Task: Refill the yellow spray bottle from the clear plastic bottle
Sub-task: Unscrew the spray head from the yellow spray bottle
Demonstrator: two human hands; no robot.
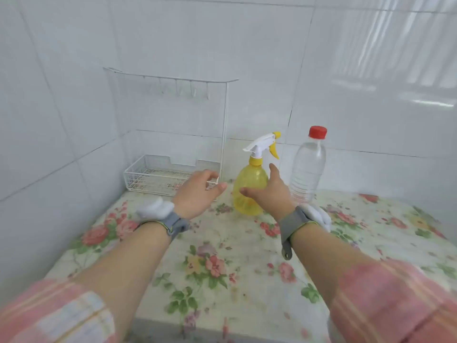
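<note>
**Spray bottle** [249,179]: translucent yellow plastic, bulb-shaped body narrowing to a yellow collar. White trigger head w/ yellow trigger and nozzle tip, nozzle facing right. Stands upright at the far middle of the table [222,246].

**Clear bottle** [308,169]: transparent plastic, cylindrical, ribbed lower body, smooth rounded shoulder. Red cap [317,132] is on. Stands upright just right of the spray bottle, close to the far wall [222,45]; the two do not touch.

**Right hand** [270,194]: fingers apart. Thumb points left across the lower front of the yellow body; index finger is raised beside its right shoulder. The hand hides part of the body's right side. Contact w/ the plastic: cannot tell. No fingers curl round it.

**Left hand** [197,191]: left of the spray bottle, apart from it. Fingers loosely curled, thumb out toward the bottle, holding nothing. It hides the near right corner of the rack's basket.

**Wrists:** grey fabric straps [173,222], each w/ a white blurred item on the outer side; type cannot be told. Pink striped sleeves [61,310] at the near edge.

**Surroundings:**
- Wire rack [153,174], far left: white coated wire, shallow basket base, thin upright post, top rail w/ hooks.
- Table cover: glossy, cream, printed w/ pink flowers and green leaves.
- Walls, far and left: glossy white tiles w/ thin grout lines.
</note>
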